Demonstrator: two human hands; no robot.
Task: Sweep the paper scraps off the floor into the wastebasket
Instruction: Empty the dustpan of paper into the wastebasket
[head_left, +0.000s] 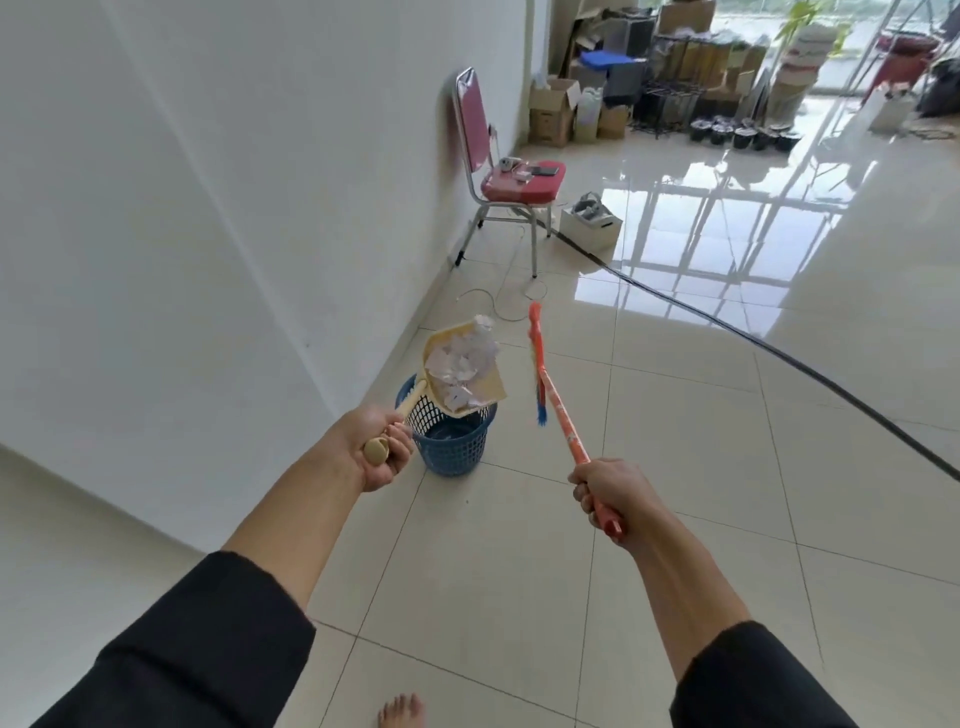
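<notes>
the left hand (382, 452) grips the handle of the beige dustpan (470, 379), heaped with light, flyaway paper scraps (462, 366), just above the blue wastebasket (449, 441), while the right hand (608, 501) grips the orange broom (558, 410) beside the wastebasket, so a slow tip looks wise.

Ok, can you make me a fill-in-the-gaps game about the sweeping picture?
1. The left hand holds the handle of the ____, which is full of paper scraps.
2. The dustpan hangs above the ____ wastebasket.
3. The right hand holds an orange ____.
4. The chair by the wall has a ____ seat.

Missing words: dustpan; blue; broom; red
</notes>
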